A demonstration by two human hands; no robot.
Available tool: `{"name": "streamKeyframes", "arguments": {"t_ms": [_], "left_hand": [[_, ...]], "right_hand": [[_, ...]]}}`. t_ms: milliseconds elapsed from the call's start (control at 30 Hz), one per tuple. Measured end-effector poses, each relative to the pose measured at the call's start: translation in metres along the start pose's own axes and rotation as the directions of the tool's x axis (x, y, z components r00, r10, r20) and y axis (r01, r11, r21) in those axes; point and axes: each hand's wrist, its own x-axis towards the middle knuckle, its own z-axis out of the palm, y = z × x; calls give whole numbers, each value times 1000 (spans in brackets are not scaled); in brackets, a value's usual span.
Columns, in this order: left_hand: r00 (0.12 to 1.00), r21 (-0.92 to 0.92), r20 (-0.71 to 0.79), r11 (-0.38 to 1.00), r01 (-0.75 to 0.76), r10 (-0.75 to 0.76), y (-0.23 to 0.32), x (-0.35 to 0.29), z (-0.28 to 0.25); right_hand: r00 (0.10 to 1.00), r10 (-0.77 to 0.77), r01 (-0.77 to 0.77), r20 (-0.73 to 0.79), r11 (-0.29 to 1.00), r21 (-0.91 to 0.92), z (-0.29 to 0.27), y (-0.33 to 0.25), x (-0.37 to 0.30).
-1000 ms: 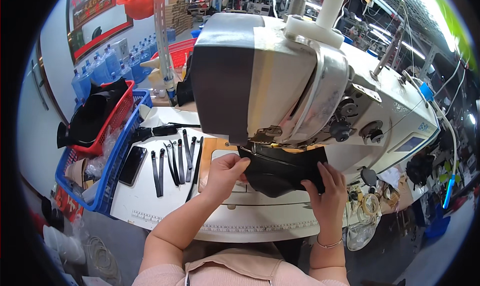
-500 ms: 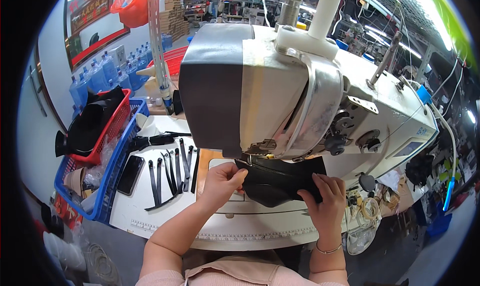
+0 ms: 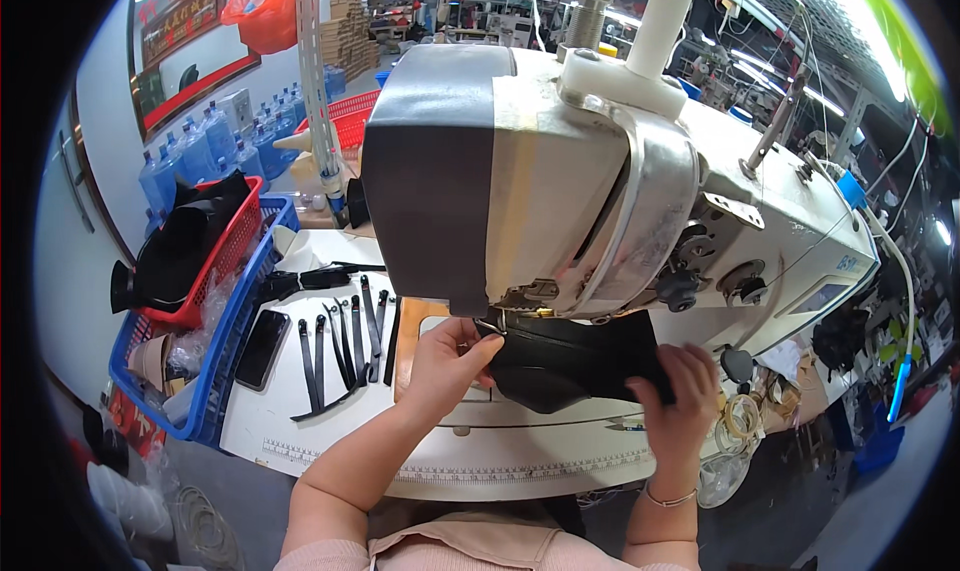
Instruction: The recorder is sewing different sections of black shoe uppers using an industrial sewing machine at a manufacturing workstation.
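Note:
A black leather-like piece (image 3: 545, 361) lies under the head of a white and grey sewing machine (image 3: 560, 181). Thumb and fingers of my left hand (image 3: 450, 369) pinch its left edge, close beside the presser foot (image 3: 497, 325). At the piece's right end, my right hand (image 3: 682, 401) has the edge between thumb and curled fingers; these are slightly blurred. The machine head hides the far part of the piece.
Several black straps (image 3: 345, 346) and a phone (image 3: 263, 349) lie on the white table to the left. Beside them, a blue basket (image 3: 215, 391) carries a red basket (image 3: 225, 241) with black pieces. Tape rolls (image 3: 740, 416) sit at the right.
My right hand has shifted right along with the right end of the black piece, which looks more stretched out. The left hand has moved slightly right, staying by the presser foot.

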Motion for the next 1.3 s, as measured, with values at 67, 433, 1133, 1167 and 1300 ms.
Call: {"name": "streamKeyframes", "arguments": {"t_ms": [67, 433, 1133, 1167, 1300], "left_hand": [[1000, 3, -3, 1000, -8, 8, 1, 0, 0], [1000, -17, -15, 1000, 3, -3, 1, 2, 2], [997, 32, 68, 999, 23, -25, 3, 11, -9], [997, 31, 70, 999, 24, -26, 2, 12, -10], [996, 49, 74, 998, 50, -53, 5, 16, -13]], "right_hand": [[992, 8, -24, -127, 992, -126, -10, 18, -6], [945, 74, -157, -317, 956, -247, 3, 90, -38], [915, -349, 348, 202, 936, 44, -3, 48, -5], [907, -370, 365, 203, 929, 61, -4, 47, -5], [889, -380, 380, 256, 924, 53, -15, 38, -11]]}}
